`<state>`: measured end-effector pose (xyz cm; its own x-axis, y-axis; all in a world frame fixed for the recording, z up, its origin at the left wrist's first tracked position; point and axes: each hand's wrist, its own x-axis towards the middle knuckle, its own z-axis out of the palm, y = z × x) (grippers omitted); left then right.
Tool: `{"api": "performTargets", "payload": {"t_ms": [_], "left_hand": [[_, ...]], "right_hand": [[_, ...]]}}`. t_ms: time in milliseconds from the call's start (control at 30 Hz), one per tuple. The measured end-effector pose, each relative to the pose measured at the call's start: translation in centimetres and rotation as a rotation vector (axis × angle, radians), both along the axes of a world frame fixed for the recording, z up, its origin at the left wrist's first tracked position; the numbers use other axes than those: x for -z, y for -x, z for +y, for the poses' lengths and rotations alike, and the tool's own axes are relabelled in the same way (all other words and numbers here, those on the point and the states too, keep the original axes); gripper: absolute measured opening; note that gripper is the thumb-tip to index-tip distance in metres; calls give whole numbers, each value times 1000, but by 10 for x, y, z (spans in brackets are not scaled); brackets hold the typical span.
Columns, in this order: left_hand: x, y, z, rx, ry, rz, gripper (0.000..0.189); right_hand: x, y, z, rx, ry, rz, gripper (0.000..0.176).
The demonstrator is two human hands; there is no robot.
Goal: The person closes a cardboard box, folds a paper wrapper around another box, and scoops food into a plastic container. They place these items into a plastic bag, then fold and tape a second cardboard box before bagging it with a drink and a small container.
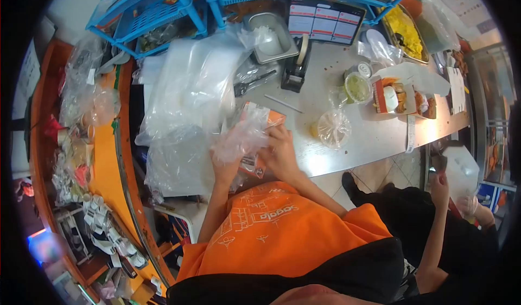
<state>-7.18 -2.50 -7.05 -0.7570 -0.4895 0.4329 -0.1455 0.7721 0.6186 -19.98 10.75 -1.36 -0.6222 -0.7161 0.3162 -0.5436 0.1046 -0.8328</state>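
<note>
An orange and white cardboard box [277, 118] stands at the near edge of the metal table, in front of my body. A crumpled clear plastic bag [242, 137] lies bunched over it, partly blurred. My left hand [223, 163] is closed on the bag's left side, its fingers largely covered by the film. On the right, my right hand [279, 152] has its fingers bent and closed at the bag's edge, against the box. How far the bag wraps the box is hidden by the bunched plastic.
Clear bags [187, 82] are stacked at left. A tape dispenser [296, 69], a metal pan [271, 42] and a tablet [325, 20] stand behind. At right are a wrapped cup [333, 129], a green-filled cup [358, 88] and an open food box [399, 98]. Another person's hand [440, 188] is at far right.
</note>
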Motion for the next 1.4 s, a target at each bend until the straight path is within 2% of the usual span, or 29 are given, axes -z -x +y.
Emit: {"api": "performTargets", "payload": {"t_ms": [33,67,133,167,233,267,333,467,567,633,667,700,733,767,833,867,933,1067,1167,1233,1267,1333,1367,1400], "left_hand": [[2,-1,-4,72,127,-1,26],[2,-2,-4,63,122,-19,26],[-12,5,5,-92,-516,-54,25],[-24,10,9,-101,-515,-61,25],[-52,21,16,-54,-967,94,31],[-57,22,17,-62,-967,88,31],[-61,23,18,-106,-1224,82,35],[-55,19,16,-45,-1120,66,34],[-56,16,7,-23,-1005,59,26],[-37,3,-17,294,-10,-160,40],[-27,-2,-20,294,-12,-159,40],[-22,-5,-22,252,-134,-138,40],[-18,-8,-22,208,-256,-117,41],[-15,-10,-21,207,-256,-117,41],[-25,-6,-16,141,-570,-257,35],[-31,-3,-14,143,-571,-258,35],[-39,2,-12,165,-580,-105,29],[-25,0,-12,117,-584,-115,22],[-34,3,-10,116,-637,-104,22],[-40,4,-13,175,-464,-132,23],[-45,5,-12,174,-464,-131,23],[-67,12,-9,19,-670,-302,24],[-53,9,-11,20,-671,-302,24],[-27,2,-15,96,-632,-165,25]], "right_hand": [[-2,2,3,-61,-21,5,11],[-1,0,3,-72,-25,-12,11],[1,-3,1,-46,63,-736,5],[11,-3,-1,-101,206,-869,11],[11,-3,-3,-108,243,-986,17],[9,-3,-3,-107,283,-1096,23],[4,-1,-2,-96,258,-1101,28],[8,-1,-6,-30,291,-1113,32],[6,7,-3,-54,254,-1193,34],[11,10,-2,-59,237,-1225,36],[13,10,-1,-64,220,-1259,39],[13,11,1,-64,219,-1259,39],[12,11,2,-135,182,-1211,38],[12,11,2,-206,146,-1160,37],[12,9,0,-167,166,-1169,40],[12,8,-1,-126,184,-1178,42],[13,9,-2,-127,200,-1182,41],[6,9,0,-152,139,-1139,40],[7,12,-3,-117,168,-1188,39],[7,14,-2,-136,150,-1179,40],[7,14,-2,-157,133,-1171,40],[6,12,-2,-155,138,-1162,39],[5,11,-3,-150,141,-1153,38],[4,10,-3,-148,140,-1154,38]]}}
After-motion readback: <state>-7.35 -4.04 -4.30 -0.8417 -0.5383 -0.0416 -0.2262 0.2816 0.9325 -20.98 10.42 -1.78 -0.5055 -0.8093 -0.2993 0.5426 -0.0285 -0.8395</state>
